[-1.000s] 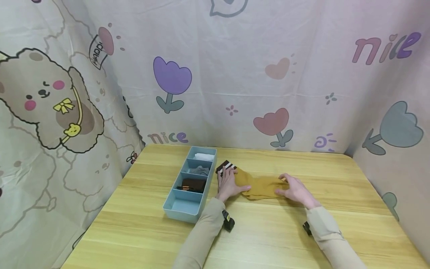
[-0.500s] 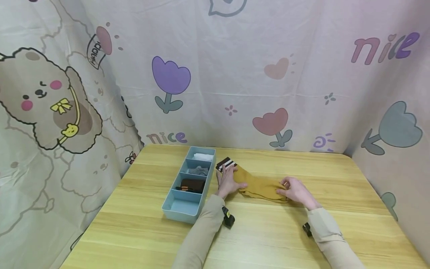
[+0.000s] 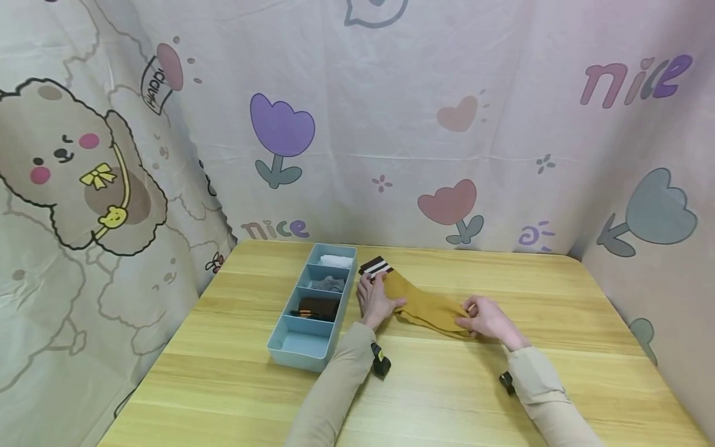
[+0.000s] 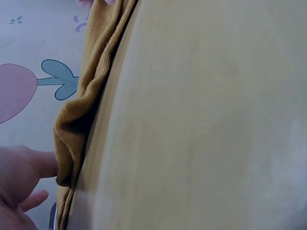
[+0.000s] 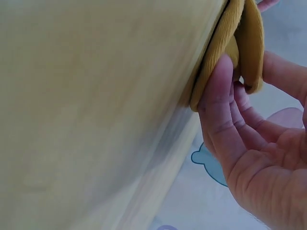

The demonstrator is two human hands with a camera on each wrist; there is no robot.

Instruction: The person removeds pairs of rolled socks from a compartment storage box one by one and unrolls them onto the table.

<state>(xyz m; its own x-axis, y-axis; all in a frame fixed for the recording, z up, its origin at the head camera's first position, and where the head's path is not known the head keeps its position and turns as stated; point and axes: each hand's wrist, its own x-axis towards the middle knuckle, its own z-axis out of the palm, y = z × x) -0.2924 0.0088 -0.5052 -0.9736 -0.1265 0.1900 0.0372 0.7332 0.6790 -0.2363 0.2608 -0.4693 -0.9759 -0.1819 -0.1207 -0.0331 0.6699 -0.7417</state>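
Observation:
A mustard-yellow ribbed sock (image 3: 421, 304) with a dark brown, white-striped cuff (image 3: 377, 266) lies slantwise on the wooden table (image 3: 436, 385). My left hand (image 3: 375, 303) rests on it just below the cuff, fingers spread and thumb extended over the yellow part. At the other end my right hand (image 3: 487, 320) pinches the sock. The right wrist view shows that end as folded layers (image 5: 252, 48), with fingers and thumb at its edges. In the left wrist view, the thumb (image 4: 45, 164) touches a bulging fold of the sock (image 4: 69, 139).
Left of the sock stands a light blue divided box (image 3: 296, 361). Its compartments hold a rolled white cloth item (image 3: 335, 261), a grey cloth item (image 3: 327, 284) and a dark brown bundle (image 3: 317, 308); the nearest compartment (image 3: 304, 344) shows its bare bottom. A printed curtain (image 3: 380, 124) hangs behind.
My right hand has closed on the sock's end and drawn it slightly toward me. The sock now lies straighter and more slanted; my left hand has shifted slightly left.

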